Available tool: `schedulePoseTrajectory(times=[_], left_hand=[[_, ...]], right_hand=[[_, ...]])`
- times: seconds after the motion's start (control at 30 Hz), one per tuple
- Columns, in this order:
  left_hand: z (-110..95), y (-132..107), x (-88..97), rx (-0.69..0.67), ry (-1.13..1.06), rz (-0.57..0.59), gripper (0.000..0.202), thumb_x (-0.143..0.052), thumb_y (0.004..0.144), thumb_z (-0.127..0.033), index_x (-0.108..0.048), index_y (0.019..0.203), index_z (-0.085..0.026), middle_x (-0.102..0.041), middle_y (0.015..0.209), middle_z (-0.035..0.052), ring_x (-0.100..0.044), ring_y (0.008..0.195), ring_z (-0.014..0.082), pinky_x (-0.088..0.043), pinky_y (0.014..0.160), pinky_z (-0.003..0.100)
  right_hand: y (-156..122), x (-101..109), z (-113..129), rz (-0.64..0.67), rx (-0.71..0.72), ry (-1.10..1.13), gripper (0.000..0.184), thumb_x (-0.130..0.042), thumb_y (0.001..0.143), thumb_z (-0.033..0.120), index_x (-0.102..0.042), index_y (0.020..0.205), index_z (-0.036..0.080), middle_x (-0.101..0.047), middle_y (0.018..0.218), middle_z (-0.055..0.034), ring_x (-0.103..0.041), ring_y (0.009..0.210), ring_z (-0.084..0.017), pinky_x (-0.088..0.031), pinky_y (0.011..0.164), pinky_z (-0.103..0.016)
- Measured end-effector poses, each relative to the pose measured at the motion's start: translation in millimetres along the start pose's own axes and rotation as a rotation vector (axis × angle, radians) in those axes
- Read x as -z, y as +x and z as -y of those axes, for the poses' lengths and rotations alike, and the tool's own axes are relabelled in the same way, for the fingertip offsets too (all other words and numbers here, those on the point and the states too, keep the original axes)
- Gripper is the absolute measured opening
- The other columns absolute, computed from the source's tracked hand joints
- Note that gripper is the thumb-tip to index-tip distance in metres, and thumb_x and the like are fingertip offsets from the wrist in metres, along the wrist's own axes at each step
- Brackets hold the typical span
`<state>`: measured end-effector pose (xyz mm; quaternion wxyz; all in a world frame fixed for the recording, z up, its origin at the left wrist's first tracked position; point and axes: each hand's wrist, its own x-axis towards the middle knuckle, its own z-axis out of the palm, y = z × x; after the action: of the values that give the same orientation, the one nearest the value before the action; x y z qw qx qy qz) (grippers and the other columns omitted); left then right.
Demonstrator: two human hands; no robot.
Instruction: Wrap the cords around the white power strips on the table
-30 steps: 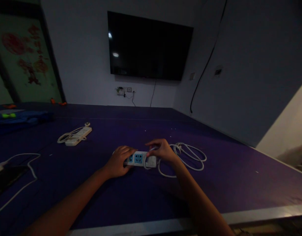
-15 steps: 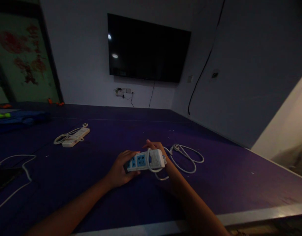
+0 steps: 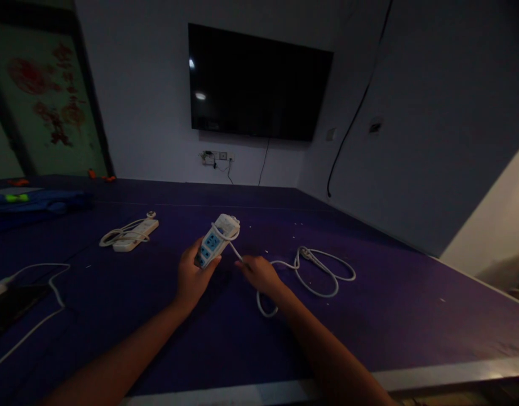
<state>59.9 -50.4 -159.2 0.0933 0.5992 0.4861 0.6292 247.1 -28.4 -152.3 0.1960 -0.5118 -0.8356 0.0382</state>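
My left hand (image 3: 192,275) grips the lower end of a white power strip (image 3: 217,239) with blue socket faces, tilted up above the purple surface. A loop of white cord (image 3: 238,254) wraps around the strip's upper end. My right hand (image 3: 259,273) is closed on that cord, a short way right of the strip. From there the cord sags below the hand and runs right to a loose coil (image 3: 327,293) on the surface. Its plug (image 3: 306,254) lies at the coil's back left.
A second white power strip (image 3: 143,234) with its cord bundled lies left. Farther left are a white cable (image 3: 52,282), a dark flat object (image 3: 18,307) and blue cloth (image 3: 52,203). Small white scraps dot the purple surface (image 3: 369,316). A television (image 3: 259,82) hangs on the wall.
My left hand has moved left and turned the power strip more upright. My right hand has come out from behind the strip and now grips the cord, which stretches between them.
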Motion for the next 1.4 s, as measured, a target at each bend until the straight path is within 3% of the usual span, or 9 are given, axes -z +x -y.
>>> schedulePoseTrajectory(times=[0.17, 0.33, 0.43, 0.6, 0.73, 1.1, 1.4], left_hand=[[6, 3, 1.9, -0.114, 0.255, -0.052, 0.049, -0.064, 0.072, -0.04, -0.057, 0.114, -0.017, -0.065, 0.102, 0.0108, -0.06, 0.093, 0.0256, -0.046, 0.084, 0.042], [15, 17, 10.2, -0.095, 0.445, -0.123, 0.052, -0.06, 0.074, -0.046, -0.056, 0.116, -0.016, -0.065, 0.098, 0.0112, -0.059, 0.09, 0.0267, -0.046, 0.078, 0.039], [22, 25, 15.3, -0.089, 0.533, -0.136, 0.052, -0.058, 0.075, -0.046, -0.055, 0.117, -0.014, -0.065, 0.101, 0.0127, -0.059, 0.091, 0.0274, -0.045, 0.078, 0.039], [26, 27, 16.8, -0.142, 0.661, -0.102, 0.048, -0.057, 0.077, -0.039, -0.053, 0.119, -0.016, -0.064, 0.105, 0.0119, -0.057, 0.096, 0.0278, -0.042, 0.081, 0.038], [24, 26, 16.7, -0.178, 0.77, -0.041, 0.048, -0.056, 0.078, -0.033, -0.05, 0.123, -0.017, -0.062, 0.109, 0.0116, -0.054, 0.101, 0.0283, -0.039, 0.081, 0.038], [26, 29, 18.3, -0.224, 0.781, -0.002, 0.047, -0.053, 0.079, -0.034, -0.05, 0.124, -0.02, -0.061, 0.107, 0.0118, -0.053, 0.1, 0.0289, -0.039, 0.08, 0.038], [29, 44, 23.7, -0.179, 0.656, -0.061, 0.056, -0.056, 0.077, -0.042, -0.049, 0.126, -0.015, -0.062, 0.105, 0.0135, -0.057, 0.096, 0.029, -0.042, 0.08, 0.038]], right_hand=[[-1, 5, 8, 0.071, -0.017, -0.136, 0.03, -0.046, 0.087, 0.037, -0.058, 0.108, 0.019, -0.068, 0.095, -0.0092, -0.064, 0.088, -0.021, -0.041, 0.068, -0.025], [0, 6, 2, 0.081, -0.148, -0.129, 0.021, -0.047, 0.086, 0.026, -0.064, 0.096, 0.019, -0.069, 0.096, -0.009, -0.063, 0.093, -0.021, -0.041, 0.072, -0.025], [1, 6, 1, 0.077, -0.173, -0.14, 0.021, -0.048, 0.085, 0.026, -0.063, 0.099, 0.019, -0.069, 0.096, -0.009, -0.063, 0.094, -0.021, -0.042, 0.072, -0.025], [0, 9, 6, 0.09, -0.167, -0.205, 0.023, -0.047, 0.087, 0.028, -0.062, 0.102, 0.019, -0.069, 0.094, -0.0098, -0.065, 0.09, -0.022, -0.043, 0.069, -0.026], [-3, 16, 8, 0.095, -0.071, -0.272, 0.032, -0.036, 0.093, 0.035, -0.063, 0.096, 0.018, -0.069, 0.089, -0.0112, -0.066, 0.084, -0.021, -0.042, 0.066, -0.024], [-9, 24, 21, 0.022, 0.148, -0.283, 0.031, -0.037, 0.093, 0.035, -0.06, 0.095, 0.016, -0.069, 0.089, -0.0122, -0.065, 0.079, -0.021, -0.04, 0.064, -0.025], [0, 17, 6, -0.007, -0.016, -0.272, 0.035, -0.031, 0.095, 0.034, -0.062, 0.093, 0.017, -0.07, 0.083, -0.0096, -0.066, 0.077, -0.02, -0.037, 0.06, -0.024]])
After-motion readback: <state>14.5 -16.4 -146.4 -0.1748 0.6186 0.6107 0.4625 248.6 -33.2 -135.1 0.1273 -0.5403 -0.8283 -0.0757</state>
